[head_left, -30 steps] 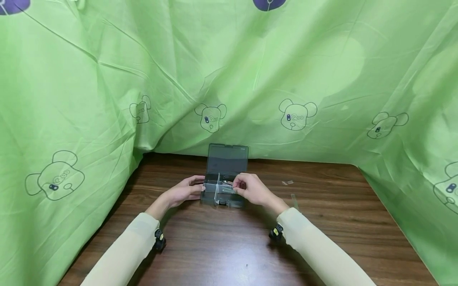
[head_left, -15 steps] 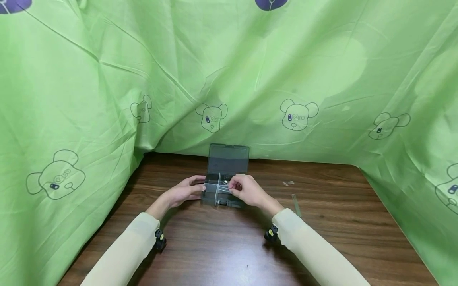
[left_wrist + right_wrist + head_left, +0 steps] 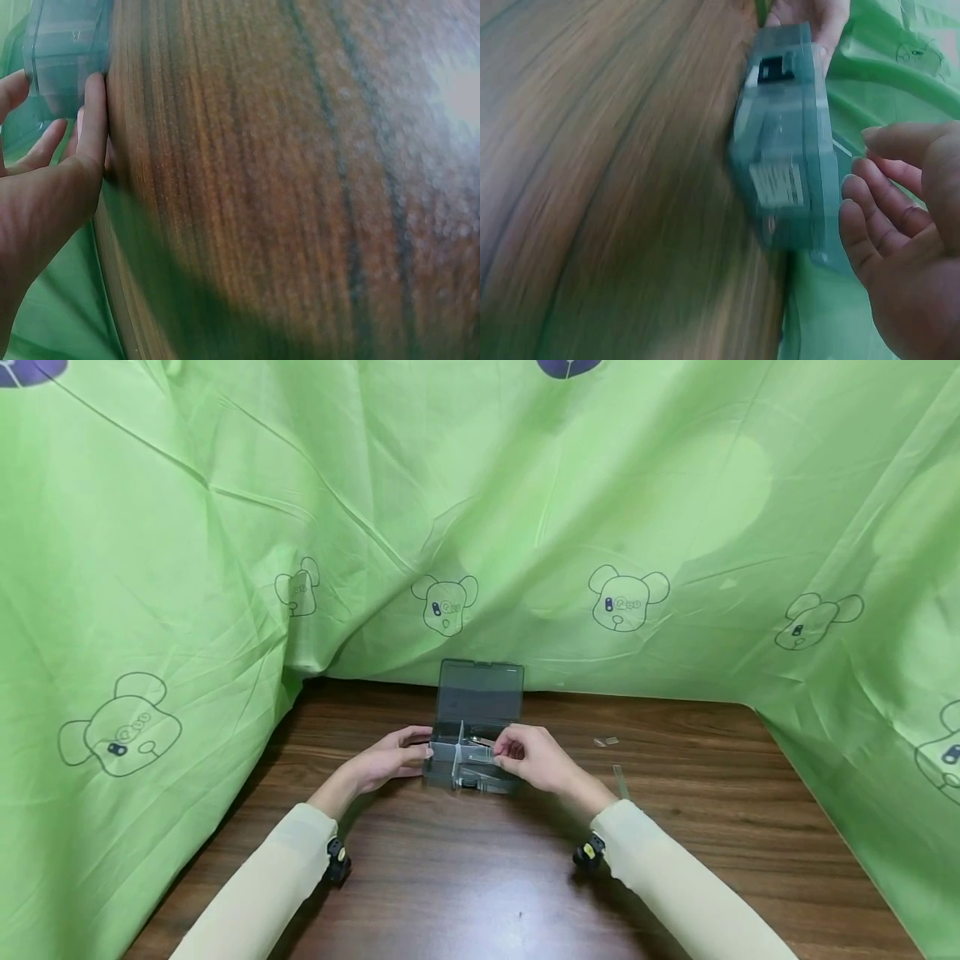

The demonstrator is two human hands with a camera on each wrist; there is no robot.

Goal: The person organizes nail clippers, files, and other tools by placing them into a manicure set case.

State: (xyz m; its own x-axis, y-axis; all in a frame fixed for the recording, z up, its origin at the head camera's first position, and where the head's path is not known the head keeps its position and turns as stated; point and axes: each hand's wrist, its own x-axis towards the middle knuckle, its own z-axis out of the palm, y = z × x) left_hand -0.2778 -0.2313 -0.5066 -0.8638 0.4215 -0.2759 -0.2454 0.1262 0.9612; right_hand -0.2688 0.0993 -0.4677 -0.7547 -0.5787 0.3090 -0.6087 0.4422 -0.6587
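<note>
Under smoky-grey plastic box (image 3: 480, 689), brown wood table (image 3: 442, 885); behind, green cloth (image 3: 532, 518). Left hand (image 3: 379, 764) touches, fingers extended; right hand (image 3: 532, 758) opposite, grip unclear.

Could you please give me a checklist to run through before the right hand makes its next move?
1. Lid raised: ok, it stands open.
2. Box steadied: ok, the left hand touches its left side.
3. Right hand at the box: ok, it is at the right half.
4. Something gripped in that hand: cannot tell, too small to make out.
5. Table right of the box clear: not ok, a strip and two small pieces lie there.
</note>
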